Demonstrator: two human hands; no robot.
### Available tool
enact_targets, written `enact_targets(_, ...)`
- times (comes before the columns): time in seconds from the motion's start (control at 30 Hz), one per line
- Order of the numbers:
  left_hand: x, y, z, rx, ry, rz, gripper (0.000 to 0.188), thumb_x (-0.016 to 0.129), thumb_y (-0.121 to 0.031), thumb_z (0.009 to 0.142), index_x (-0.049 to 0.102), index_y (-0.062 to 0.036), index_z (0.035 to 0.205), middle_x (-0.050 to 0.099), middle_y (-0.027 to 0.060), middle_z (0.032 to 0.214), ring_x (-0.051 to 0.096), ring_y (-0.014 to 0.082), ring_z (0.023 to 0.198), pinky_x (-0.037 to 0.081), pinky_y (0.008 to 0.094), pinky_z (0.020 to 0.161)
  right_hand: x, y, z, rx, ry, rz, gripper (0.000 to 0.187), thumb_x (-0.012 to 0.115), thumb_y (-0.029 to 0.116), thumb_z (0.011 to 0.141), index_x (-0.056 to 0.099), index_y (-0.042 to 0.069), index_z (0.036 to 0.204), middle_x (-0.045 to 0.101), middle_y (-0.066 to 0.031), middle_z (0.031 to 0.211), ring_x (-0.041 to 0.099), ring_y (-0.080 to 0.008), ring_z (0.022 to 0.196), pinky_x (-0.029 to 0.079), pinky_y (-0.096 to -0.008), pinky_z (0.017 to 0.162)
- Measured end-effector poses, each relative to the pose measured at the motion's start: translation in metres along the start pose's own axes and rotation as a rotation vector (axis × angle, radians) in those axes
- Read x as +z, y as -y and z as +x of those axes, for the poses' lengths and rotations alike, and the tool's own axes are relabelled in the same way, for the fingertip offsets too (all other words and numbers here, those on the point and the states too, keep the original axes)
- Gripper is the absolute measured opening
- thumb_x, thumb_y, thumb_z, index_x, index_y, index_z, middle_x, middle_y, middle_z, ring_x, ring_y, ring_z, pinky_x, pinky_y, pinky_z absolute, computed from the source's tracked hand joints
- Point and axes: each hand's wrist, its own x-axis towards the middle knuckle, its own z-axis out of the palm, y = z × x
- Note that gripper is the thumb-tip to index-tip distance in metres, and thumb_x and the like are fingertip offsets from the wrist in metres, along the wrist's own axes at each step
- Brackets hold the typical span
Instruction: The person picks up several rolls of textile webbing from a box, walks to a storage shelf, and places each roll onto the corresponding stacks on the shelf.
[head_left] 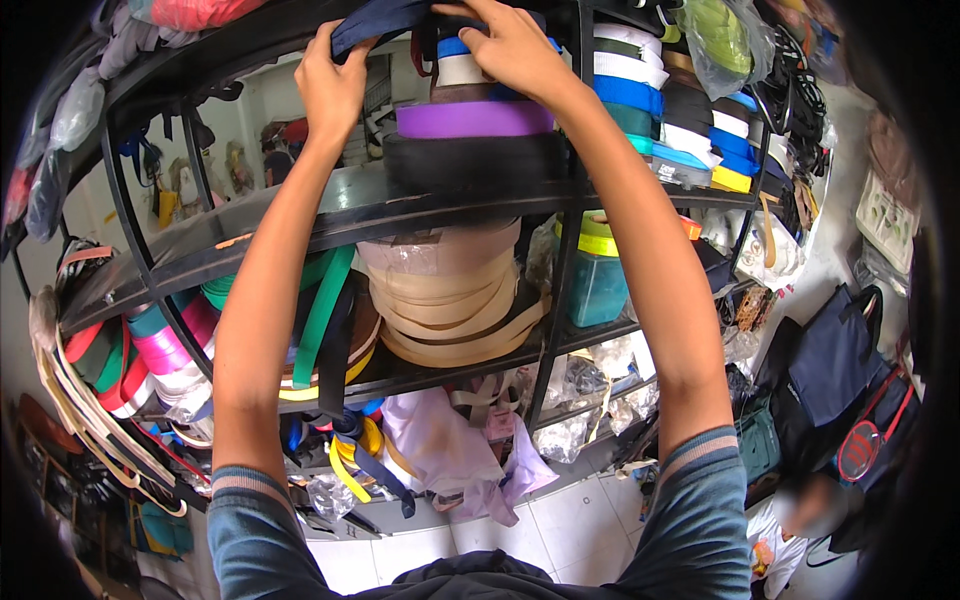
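Observation:
Both my arms reach up to the top of a stack of strap rolls on the black shelf. My left hand (336,82) is closed on a folded navy-blue strap (382,24), which stretches toward the right at the upper edge. My right hand (515,48) is bent over the stack's upper rolls, beside the strap's far end. What its fingers grip is hidden behind them and by the picture's edge. Below the hands sit a purple roll (475,120) and a wide black roll (475,162), with blue and cream rolls partly covered above them.
Beige strap rolls (440,290) fill the shelf below. More rolls stand at right (630,90) and lower left (175,340). Black uprights (556,320) divide the rack (350,200). A lilac cloth (450,440) hangs low. Another person (785,535) is at lower right.

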Motion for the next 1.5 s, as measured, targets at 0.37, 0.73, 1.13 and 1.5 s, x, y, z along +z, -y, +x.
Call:
enact_targets(0.37,0.009,0.019,0.014,0.094,0.067,0.088,0.037,0.062,-0.026,0.083,0.057,-0.0050,0.113,0.064,0.0178,0.101,0.061,0.0244,0.091,0.045,0.0344,0.081,-0.008,0.022,-0.018,-0.046,-0.098,-0.881,0.029,0.055,0.010,0.077,0.058,0.003,0.105,0.056,-0.0122,0.109,0.050,-0.0317,0.103,0.041,-0.0382,0.084)
enact_targets(0.73,0.074,-0.012,0.027,-0.017,0.242,-0.030,0.038,0.054,-0.016,0.078,0.053,0.0052,0.110,0.057,0.0274,0.106,0.053,0.0408,0.103,0.041,0.0430,0.090,-0.021,-0.011,-0.034,-0.042,-0.140,-0.539,0.043,0.053,0.006,0.073,0.049,0.000,0.115,0.045,-0.0182,0.122,0.045,-0.0382,0.110,0.039,-0.0431,0.094)
enact_targets(1.13,0.108,-0.029,0.031,-0.293,0.554,-0.424,0.053,0.045,-0.044,0.089,0.059,0.0039,0.105,0.060,0.0204,0.101,0.055,0.0250,0.093,0.042,0.0366,0.085,-0.022,-0.026,-0.049,-0.110,-0.210,-0.278,0.041,0.053,0.001,0.069,0.048,-0.001,0.110,0.045,-0.0214,0.110,0.047,-0.0394,0.106,0.038,-0.0405,0.095)
enact_targets(1.5,0.107,-0.070,0.005,-0.409,0.294,-0.294,0.077,0.057,-0.055,0.081,0.046,0.0112,0.120,0.055,0.0275,0.113,0.054,0.0289,0.108,0.041,0.0332,0.093,-0.001,-0.037,-0.070,0.126,-0.392,-0.315,0.050,0.057,0.020,0.084,0.040,-0.006,0.124,0.034,-0.0317,0.129,0.038,-0.0444,0.118,0.031,-0.0457,0.101)
